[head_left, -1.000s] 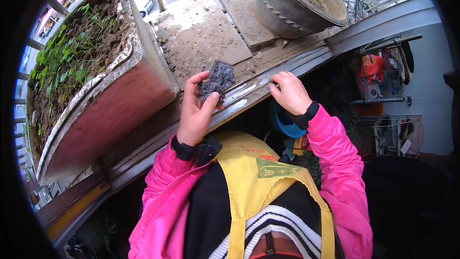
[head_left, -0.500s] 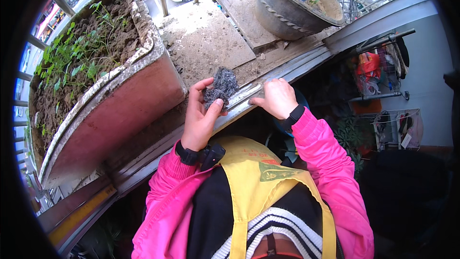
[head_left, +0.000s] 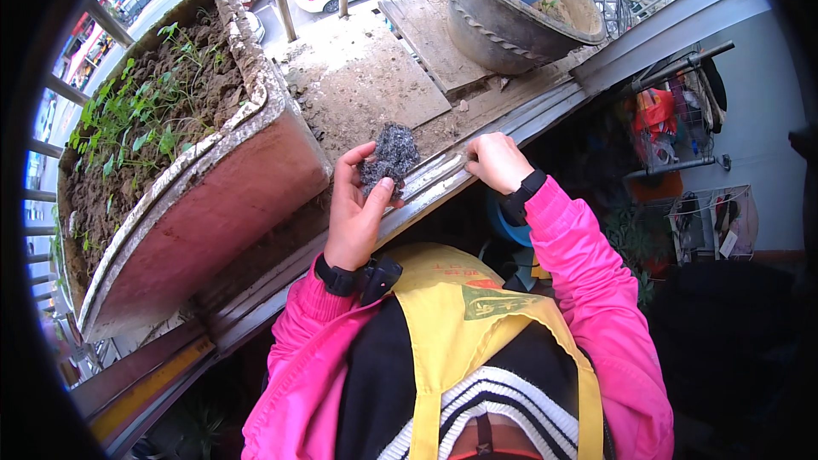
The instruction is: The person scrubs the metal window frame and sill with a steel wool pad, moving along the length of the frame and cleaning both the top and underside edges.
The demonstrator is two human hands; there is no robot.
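Hidden behind the grey, crumpled wire scouring pad [head_left: 388,160]: the tips of the left hand [head_left: 356,213]'s fingers. Curled under and out of sight: the fingertips of the right hand [head_left: 497,162], so impossible to tell whether anything was pinched against the pale metal window rail [head_left: 426,187]. Cut off at the upper rim: the far side of the round grey stone pot [head_left: 511,17]. Cut short at the left rim: the long reddish concrete planter trough [head_left: 221,204]. Too small and blurred to identify: items in the wire racks [head_left: 711,221] on the wall.
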